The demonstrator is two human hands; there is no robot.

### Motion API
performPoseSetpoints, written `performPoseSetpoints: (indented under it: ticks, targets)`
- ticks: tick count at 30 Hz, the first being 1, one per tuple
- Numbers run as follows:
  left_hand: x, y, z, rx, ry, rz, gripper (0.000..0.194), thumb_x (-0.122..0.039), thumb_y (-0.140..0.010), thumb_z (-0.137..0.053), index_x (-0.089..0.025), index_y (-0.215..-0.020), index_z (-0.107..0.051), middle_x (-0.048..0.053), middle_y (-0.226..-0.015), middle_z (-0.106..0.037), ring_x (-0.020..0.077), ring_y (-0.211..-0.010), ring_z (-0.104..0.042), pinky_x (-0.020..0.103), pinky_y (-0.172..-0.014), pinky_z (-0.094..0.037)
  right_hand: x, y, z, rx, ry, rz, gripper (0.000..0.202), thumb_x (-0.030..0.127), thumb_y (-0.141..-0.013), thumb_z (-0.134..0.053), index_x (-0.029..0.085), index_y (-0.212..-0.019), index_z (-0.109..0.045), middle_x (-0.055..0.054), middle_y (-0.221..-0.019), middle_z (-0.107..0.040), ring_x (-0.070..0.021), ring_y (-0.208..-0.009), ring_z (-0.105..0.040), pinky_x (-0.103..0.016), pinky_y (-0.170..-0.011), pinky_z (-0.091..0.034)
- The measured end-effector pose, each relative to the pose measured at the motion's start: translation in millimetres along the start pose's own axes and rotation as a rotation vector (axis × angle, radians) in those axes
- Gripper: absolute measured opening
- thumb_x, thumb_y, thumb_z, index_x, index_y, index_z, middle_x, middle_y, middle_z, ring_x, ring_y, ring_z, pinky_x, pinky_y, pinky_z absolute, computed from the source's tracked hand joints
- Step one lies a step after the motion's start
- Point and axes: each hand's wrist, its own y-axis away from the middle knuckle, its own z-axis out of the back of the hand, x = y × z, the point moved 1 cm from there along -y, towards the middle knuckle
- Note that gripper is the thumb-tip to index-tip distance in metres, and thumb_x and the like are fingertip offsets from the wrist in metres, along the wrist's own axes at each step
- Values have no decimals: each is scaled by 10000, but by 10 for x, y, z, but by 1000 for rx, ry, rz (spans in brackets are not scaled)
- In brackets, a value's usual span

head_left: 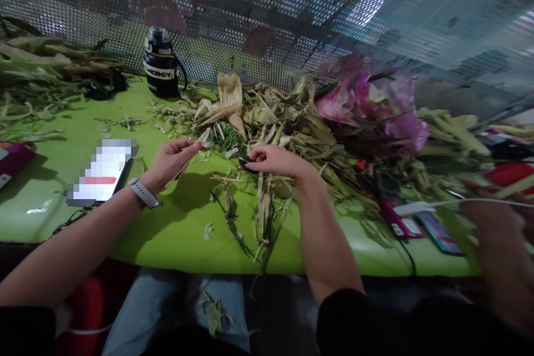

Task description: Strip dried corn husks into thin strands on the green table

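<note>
My left hand (173, 161), with a white-banded watch on its wrist, pinches a pale strip of dried corn husk (204, 136) between thumb and fingers. The strip's tip points up and to the right. To its right, my right hand (271, 158) is closed around a small black tool (247, 163), mostly hidden by the fingers; its kind cannot be made out. Just beyond both hands lies a heap of dried husks (267, 108), with thin green shreds (227, 136) at its near side. Loose husk strips (267, 206) trail toward the table edge below my right hand.
On the green table (179, 233) a lit phone (102, 172) lies left, a black bottle (161, 64) behind it. A pink plastic bag (375, 108) sits back right. Another phone (438, 228) and a white cable lie near a co-worker's blurred arm (498, 239). Perforated metal mesh (250, 16) stands behind.
</note>
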Motion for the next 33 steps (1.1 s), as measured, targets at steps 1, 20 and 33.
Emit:
performPoseSetpoints:
  ticks: [1,20,33]
  targets:
    - [-4,3,-3,4,-3,3,316,-471,-783,-719,-169,-871,-730,-54,-453,-461,35,-322,-321,167,-312,-238,10,40,28,21,4,7,339,499,-721,-653,178,-807,-588,-5,-760,-604,-127,-652,-511,-247,-568,-355]
    - [3,0,-18,-5,-32,12,318,-482,-780,-717,-174,-858,-736,-64,-405,-416,45,-309,-310,182,-307,-201,143,62,-16,-102,-288,95,394,545,-699,-708,192,-783,-554,13,-658,-571,-116,-579,-489,-247,-528,-327]
    - [40,-9,-4,14,-22,23,320,-489,-790,-709,-185,-885,-737,-59,-446,-438,44,-324,-317,182,-306,-218,303,208,18,-311,166,-63,338,542,-785,-597,210,-854,-603,-30,-788,-647,-147,-639,-519,-272,-564,-306]
